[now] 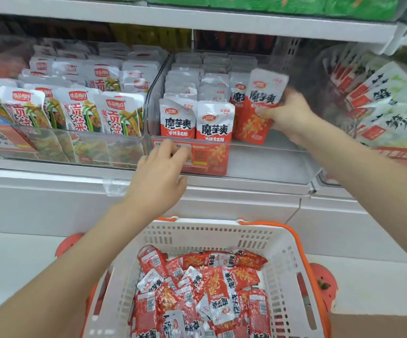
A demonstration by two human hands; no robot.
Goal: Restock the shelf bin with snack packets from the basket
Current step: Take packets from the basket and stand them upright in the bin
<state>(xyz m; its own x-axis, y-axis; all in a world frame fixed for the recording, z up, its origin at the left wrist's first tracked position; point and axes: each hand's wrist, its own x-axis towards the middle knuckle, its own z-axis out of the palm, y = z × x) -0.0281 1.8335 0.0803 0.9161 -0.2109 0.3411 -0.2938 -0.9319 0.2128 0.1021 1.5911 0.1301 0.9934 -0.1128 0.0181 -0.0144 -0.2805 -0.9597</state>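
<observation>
To the left of the clear shelf bin stood a neighbouring bin packed with green-and-yellow snack packets, at least five across its front row, and a price tag was fixed to its front. To the right, white and green packets leaned in a blurred heap. A green stock row lay on the shelf above.

Inside the shelf bin, red-and-white packets stood upright in rows; two front packets were plainly readable, with further rows behind too blurred to count. An orange label showed through the bin's front wall.

The right hand was curled round one snack packet, held upright at the right end of the rows, inside the bin. The left hand reached over the bin's front edge with fingers loosely bent, holding nothing; whether the fingertips touched the wall I could not tell.

Below, one white basket with orange handles held a loose pile of packets, too jumbled to count.
</observation>
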